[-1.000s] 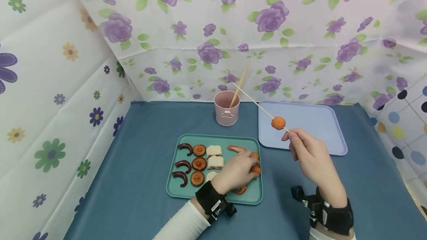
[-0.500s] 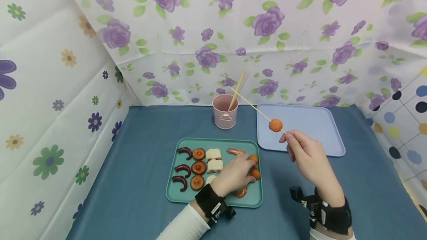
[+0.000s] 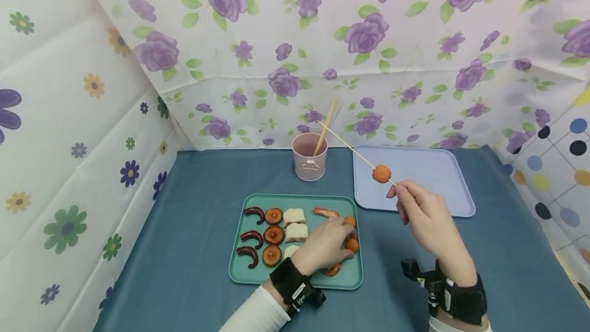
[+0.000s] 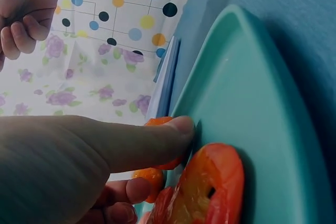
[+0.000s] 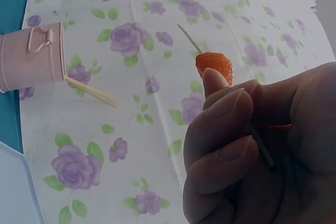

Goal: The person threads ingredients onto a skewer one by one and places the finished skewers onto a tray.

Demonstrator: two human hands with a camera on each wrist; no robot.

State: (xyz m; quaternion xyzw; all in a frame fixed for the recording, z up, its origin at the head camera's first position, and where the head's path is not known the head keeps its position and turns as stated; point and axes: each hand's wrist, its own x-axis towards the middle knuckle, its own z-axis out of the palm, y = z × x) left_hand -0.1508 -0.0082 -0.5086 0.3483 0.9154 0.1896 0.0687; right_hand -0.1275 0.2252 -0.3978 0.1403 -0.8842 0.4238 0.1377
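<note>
The bamboo skewer [image 3: 353,150], thin and straight, slants across the right of centre in the frame, and you have one orange ball [image 3: 381,173] threaded low on it, its skin bumpy and glossy. Your right hand [image 3: 424,211] pinches the lower end between thumb and curled fingers. I'd judge you early in the work: one piece is on, a long bare stretch runs beyond it, and no other loaded skewer shows. The rest lies loose in the smooth green tray [image 3: 348,275] at lower centre. Your left hand [image 3: 327,245] bends over its right side, thumb and fingers parted about the lower loose ball [image 3: 352,244]; I cannot tell whether they have hold of it. A second loose ball [image 3: 350,221] sits just above, and a shiny, curved red-orange shrimp [image 4: 231,174] lies below, part of that row being hidden. Leftward come pale, spongy-looking blocks [image 3: 296,232], round brown mushroom caps [image 3: 274,234] and dark, curled tentacles [image 3: 252,233], apparently untouched. Further up stands a pink pail [image 3: 301,170] with spare sticks [image 3: 326,127]; right of it, a flat lavender tray [image 3: 424,173] rests on the blue-clothed table [image 3: 198,219].
</note>
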